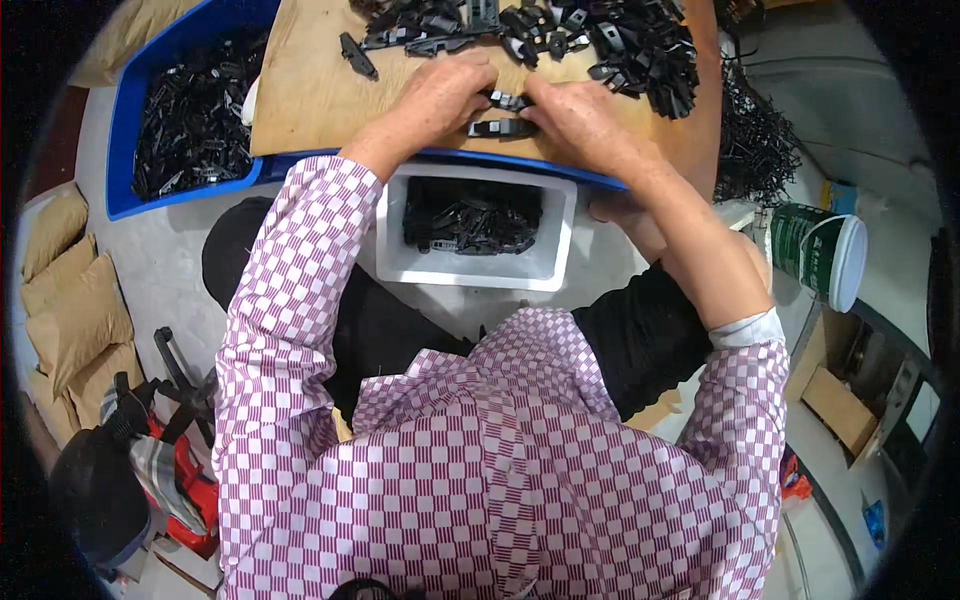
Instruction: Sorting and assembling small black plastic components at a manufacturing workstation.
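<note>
Above the wooden tabletop's near edge, my left hand and my right hand face each other with fingers closed. Between them they pinch a small black plastic part with a pale patch on it, one end in each hand. Just below it lies a second, longer black part with a whitish end, its right end beside my right fingers. My fingertips partly cover the held part, so its exact kind is hard to make out.
A heap of black plastic parts covers the far side of the wooden tabletop. Below the edge stands a white box with black pieces inside. At left is a blue bin of black parts; at right, a green bucket.
</note>
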Tool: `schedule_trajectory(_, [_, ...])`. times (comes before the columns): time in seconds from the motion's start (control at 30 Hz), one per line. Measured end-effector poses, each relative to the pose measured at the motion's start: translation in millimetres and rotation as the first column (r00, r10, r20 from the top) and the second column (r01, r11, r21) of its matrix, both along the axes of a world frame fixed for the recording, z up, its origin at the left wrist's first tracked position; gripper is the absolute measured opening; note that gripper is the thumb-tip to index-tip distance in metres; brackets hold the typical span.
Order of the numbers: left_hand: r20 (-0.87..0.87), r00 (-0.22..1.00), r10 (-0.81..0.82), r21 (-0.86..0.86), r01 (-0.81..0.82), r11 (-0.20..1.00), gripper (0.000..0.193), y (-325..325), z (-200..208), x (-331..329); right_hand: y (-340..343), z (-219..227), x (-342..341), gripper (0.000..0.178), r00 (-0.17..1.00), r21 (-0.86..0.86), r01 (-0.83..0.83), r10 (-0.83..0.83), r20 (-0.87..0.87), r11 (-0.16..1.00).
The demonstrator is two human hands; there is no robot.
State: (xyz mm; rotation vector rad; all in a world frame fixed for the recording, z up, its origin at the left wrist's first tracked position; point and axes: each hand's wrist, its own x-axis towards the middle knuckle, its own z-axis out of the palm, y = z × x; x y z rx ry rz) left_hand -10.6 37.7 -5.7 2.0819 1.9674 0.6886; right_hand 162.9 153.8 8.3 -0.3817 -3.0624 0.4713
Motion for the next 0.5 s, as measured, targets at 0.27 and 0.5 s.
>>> schedule_trajectory(0.27, [0.044, 0.998, -0.034, -0.039, 0.036, 0.999, 0.019, -12.3, 12.0, 4.5, -9.8, 0.0, 4.6, 0.027, 0.997, -0.103, -0.065, 0.068, 0.034, 0.993])
schedule_trajectory(0.5, [0.102, 0.978, 0.183, -0.049, -0.179, 0.983, 0.024, 18.3, 19.8, 5.0, 25.9, 17.7, 48.7, 0.029, 0.989, -0.172, -0.146, 0.147, -0.007, 0.974])
